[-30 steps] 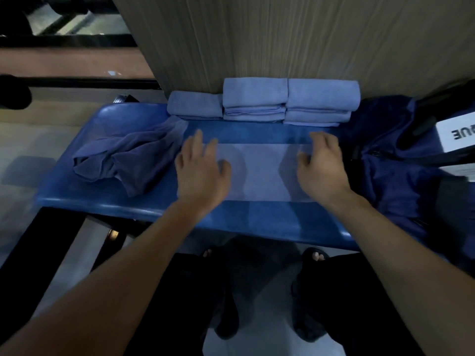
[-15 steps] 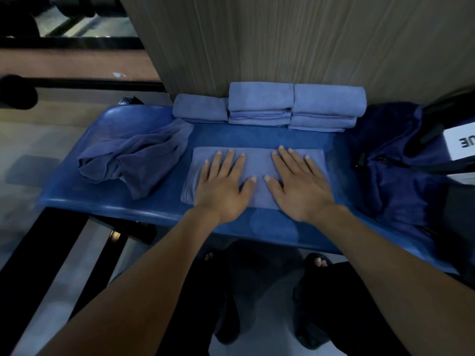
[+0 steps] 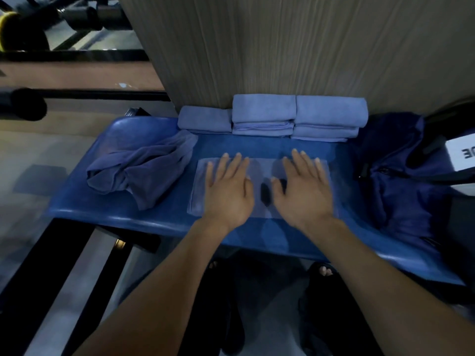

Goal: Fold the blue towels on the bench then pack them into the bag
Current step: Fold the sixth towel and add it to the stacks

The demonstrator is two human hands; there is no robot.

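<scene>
2 flat hands, left hand (image 3: 227, 192) and right hand (image 3: 304, 191), press towel (image 3: 199, 187); tag (image 3: 462, 154) lettering cropped.

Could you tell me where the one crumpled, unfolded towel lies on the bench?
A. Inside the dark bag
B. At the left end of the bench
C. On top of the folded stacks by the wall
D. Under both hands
B: the crumpled towel lies bunched at the left end of the bench, left of the left hand and apart from the folded stacks by the wall.

light blue folded towels (image 3: 298, 116), blue bench (image 3: 102, 211), navy bag (image 3: 401, 191)
</scene>
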